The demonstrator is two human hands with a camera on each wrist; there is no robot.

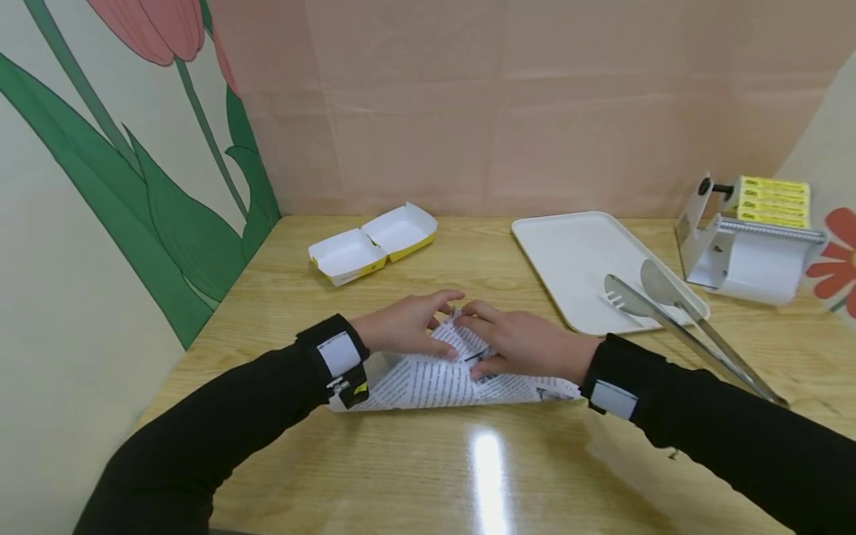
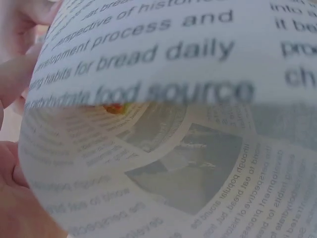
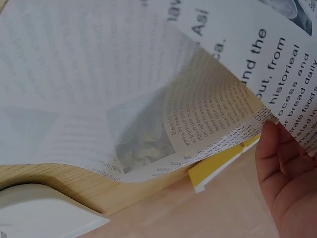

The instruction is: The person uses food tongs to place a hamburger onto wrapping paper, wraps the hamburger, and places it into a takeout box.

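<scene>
A sheet of newspaper-print wrapping paper [image 1: 428,383] lies folded across the table in front of me, with a raised peak between my hands. My left hand [image 1: 404,325] holds the paper at its left side, fingers curved and thumb against the fold. From the right, my right hand [image 1: 524,343] pinches the paper near the peak; the right wrist view shows its fingers [image 3: 270,144] at the paper's edge. Inside the rolled paper, the left wrist view shows a small red and yellow bit of something [image 2: 115,107]. The rest of the contents is hidden.
An open white and yellow cardboard box [image 1: 348,256] stands behind my left hand. At the back right lies a white tray [image 1: 555,245] with metal tongs [image 1: 702,334] resting across its edge. Beyond it stands a dispenser [image 1: 762,256] with a yellow label roll [image 1: 772,200].
</scene>
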